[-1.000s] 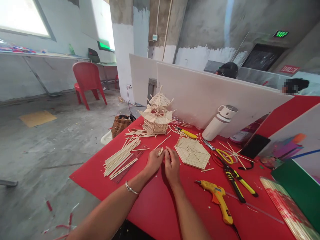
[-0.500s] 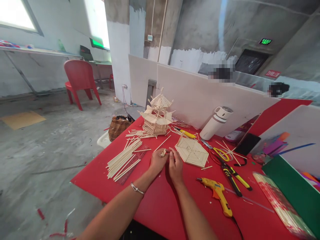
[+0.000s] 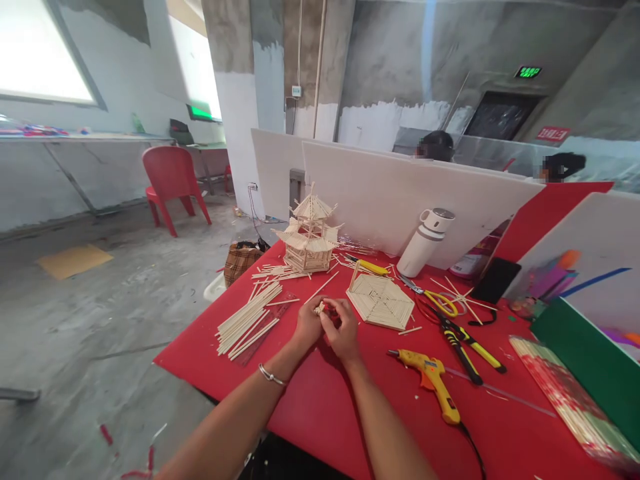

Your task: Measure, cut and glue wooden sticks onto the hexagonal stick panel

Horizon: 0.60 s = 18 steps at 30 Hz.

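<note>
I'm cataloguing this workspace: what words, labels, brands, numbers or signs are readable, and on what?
No text reads clearly.
Green lit sign: characters too blurred.
Red sign: characters too blurred.
Glue gun: any lettering too small.
Ruler: any markings too faint.
Stick packet: any print illegible.
Purple-and-white container: any label too blurred.

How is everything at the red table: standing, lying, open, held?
Left hand: closed around sticks
Right hand: curled beside the left
Long sticks: lying loose
Stick pagoda: standing
Hexagonal panel: flat
Bottle: upright, lid on
Glue gun: lying sideways
Pliers: lying, handles apart
Scissors: lying, blades unclear
Yellow cutter: lying
</note>
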Each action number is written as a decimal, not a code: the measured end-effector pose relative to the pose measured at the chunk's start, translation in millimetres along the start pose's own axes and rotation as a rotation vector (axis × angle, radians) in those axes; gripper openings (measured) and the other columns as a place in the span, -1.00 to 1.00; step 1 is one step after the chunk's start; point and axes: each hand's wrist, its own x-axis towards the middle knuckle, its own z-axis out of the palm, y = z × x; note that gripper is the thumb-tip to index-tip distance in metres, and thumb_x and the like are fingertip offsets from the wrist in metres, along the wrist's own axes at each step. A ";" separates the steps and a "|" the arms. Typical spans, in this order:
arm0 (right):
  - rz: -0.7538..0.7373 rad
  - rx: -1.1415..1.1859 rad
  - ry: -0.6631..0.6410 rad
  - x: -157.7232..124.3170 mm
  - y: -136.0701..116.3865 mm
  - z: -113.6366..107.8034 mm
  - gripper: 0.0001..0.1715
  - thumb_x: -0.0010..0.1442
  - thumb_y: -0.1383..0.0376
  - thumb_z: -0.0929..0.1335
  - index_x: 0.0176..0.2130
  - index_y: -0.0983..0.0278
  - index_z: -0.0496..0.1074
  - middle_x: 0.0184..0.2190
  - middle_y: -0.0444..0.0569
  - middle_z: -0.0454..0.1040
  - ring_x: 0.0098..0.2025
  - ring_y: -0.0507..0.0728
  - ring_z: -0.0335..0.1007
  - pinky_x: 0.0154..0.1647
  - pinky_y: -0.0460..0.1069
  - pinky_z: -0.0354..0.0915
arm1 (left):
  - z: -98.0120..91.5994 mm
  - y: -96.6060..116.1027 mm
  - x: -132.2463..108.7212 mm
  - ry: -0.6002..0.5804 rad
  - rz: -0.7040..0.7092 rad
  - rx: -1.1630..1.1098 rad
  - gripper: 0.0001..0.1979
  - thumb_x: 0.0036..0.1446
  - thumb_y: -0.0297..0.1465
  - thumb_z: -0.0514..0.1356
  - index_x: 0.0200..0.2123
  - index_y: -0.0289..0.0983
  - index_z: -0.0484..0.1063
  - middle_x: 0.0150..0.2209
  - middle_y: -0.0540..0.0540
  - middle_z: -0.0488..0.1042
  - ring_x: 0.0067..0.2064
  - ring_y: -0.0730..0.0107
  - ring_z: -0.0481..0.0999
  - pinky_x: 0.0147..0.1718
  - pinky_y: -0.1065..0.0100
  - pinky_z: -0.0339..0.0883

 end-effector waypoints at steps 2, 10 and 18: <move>-0.021 0.000 -0.023 1.0 -1.8 0.0 -0.74 0.21 0.22 0.36 -0.10 0.20 0.51 -0.21 0.00 0.45 -0.13 0.15 0.41 -0.05 0.03 0.35 | -0.9 0.3 -1.3 0.007 -0.009 -0.003 -0.71 -0.09 -0.39 0.22 -0.24 -0.35 0.53 -0.43 -0.05 0.53 -0.41 0.40 0.45 -0.38 0.41 0.35; 0.011 -0.042 -0.050 11.0 8.8 -1.1 -0.78 0.25 0.13 0.38 -0.27 0.22 0.54 -0.35 -0.07 0.47 -0.25 0.10 0.38 -0.18 -0.03 0.30 | 0.5 3.1 0.3 0.019 -0.008 0.140 -0.51 -0.04 -0.41 0.15 0.01 -0.39 0.47 -0.44 -0.04 0.51 -0.43 0.41 0.45 -0.38 0.38 0.38; 0.044 -0.055 -0.218 19.7 6.9 -11.0 -0.77 0.24 0.10 0.40 -0.28 0.21 0.51 -0.35 -0.09 0.47 -0.29 0.10 0.40 -0.24 -0.05 0.26 | 3.0 1.7 -0.5 0.037 -0.014 0.185 -0.41 -0.02 -0.40 0.12 0.14 -0.38 0.41 -0.44 -0.02 0.48 -0.42 0.42 0.43 -0.41 0.41 0.35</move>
